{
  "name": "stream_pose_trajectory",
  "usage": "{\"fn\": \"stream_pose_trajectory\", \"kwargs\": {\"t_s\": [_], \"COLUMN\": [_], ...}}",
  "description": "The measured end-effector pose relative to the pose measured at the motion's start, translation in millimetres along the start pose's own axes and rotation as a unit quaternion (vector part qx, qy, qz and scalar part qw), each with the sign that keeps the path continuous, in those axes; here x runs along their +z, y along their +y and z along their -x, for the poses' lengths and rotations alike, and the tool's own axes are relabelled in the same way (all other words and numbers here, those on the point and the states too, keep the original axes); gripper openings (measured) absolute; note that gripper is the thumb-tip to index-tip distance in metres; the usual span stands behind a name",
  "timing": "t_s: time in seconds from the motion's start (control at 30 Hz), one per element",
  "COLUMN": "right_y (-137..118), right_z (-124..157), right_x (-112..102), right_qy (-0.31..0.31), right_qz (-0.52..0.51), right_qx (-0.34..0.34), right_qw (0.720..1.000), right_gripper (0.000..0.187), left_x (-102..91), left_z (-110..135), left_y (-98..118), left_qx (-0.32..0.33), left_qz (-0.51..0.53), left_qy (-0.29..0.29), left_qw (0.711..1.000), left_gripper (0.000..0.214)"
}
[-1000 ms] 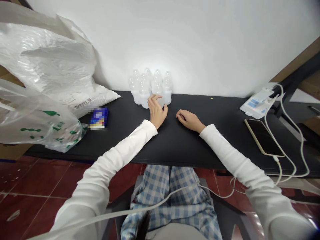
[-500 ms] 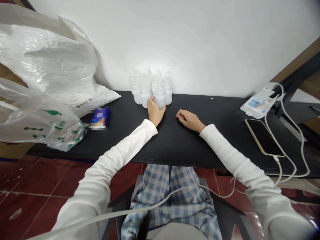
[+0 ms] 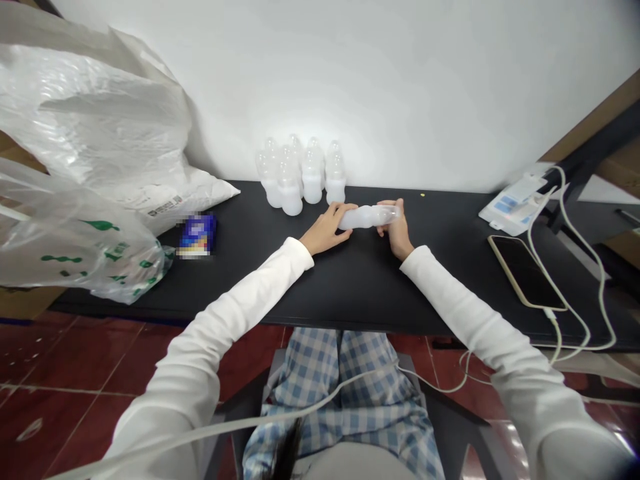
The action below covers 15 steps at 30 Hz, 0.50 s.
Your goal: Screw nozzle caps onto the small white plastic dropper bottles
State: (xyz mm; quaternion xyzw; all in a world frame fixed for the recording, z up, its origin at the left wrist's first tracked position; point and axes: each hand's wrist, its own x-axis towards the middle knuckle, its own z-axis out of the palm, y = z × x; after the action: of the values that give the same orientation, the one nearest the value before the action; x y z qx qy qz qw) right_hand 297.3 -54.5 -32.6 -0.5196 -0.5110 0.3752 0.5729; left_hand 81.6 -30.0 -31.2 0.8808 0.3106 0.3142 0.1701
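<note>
Black table (image 3: 350, 287) against a white wall (image 3: 400, 87); clear plastic bags (image 3: 90, 113) heaped at its left end; blue packet (image 3: 198, 235) just beside them; smartphone (image 3: 525, 270) face-up at right, white cable (image 3: 550, 313) plugged in

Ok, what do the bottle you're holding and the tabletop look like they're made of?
The bottle, held sideways between the left hand and the right hand, is probably plastic. It is translucent milky white with a clearer cap end, and light passes through it. The tabletop is black, smooth and matte, with hardly any glare. It could be laminate or painted board; its core does not show.
</note>
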Motion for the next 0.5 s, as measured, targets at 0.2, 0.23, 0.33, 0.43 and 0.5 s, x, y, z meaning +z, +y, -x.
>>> {"fn": "stream_pose_trajectory", "kwargs": {"t_s": [0.2,0.23,0.33,0.43,0.5], "right_y": [-8.9,-10.3,-12.5,-12.3,-11.7], "right_z": [-3.2,-2.4,0.6,3.0,4.1], "right_x": [-2.0,-1.6,0.0,0.9,0.7], "right_qy": [-0.022,-0.025,-0.027,-0.046,-0.069], "right_qz": [-0.087,-0.083,-0.067,-0.036,-0.002], "right_qx": [0.053,0.051,0.029,0.002,-0.009], "right_qw": [0.995,0.995,0.997,0.998,0.998], "right_gripper": [0.083,0.081,0.073,0.072,0.075], "left_x": [2.2,3.2,7.2,12.3,14.2], "left_z": [1.8,1.7,-0.2,-2.5,-2.8], "left_y": [-0.2,-1.2,-7.4,-16.2,-20.5], "left_qx": [-0.029,-0.029,-0.046,-0.114,-0.146], "left_qz": [0.004,0.015,0.075,0.137,0.142], "left_qy": [0.031,0.044,0.105,0.161,0.178], "left_qw": [0.999,0.998,0.991,0.971,0.963], "left_gripper": [0.059,0.059,0.056,0.052,0.051]}}
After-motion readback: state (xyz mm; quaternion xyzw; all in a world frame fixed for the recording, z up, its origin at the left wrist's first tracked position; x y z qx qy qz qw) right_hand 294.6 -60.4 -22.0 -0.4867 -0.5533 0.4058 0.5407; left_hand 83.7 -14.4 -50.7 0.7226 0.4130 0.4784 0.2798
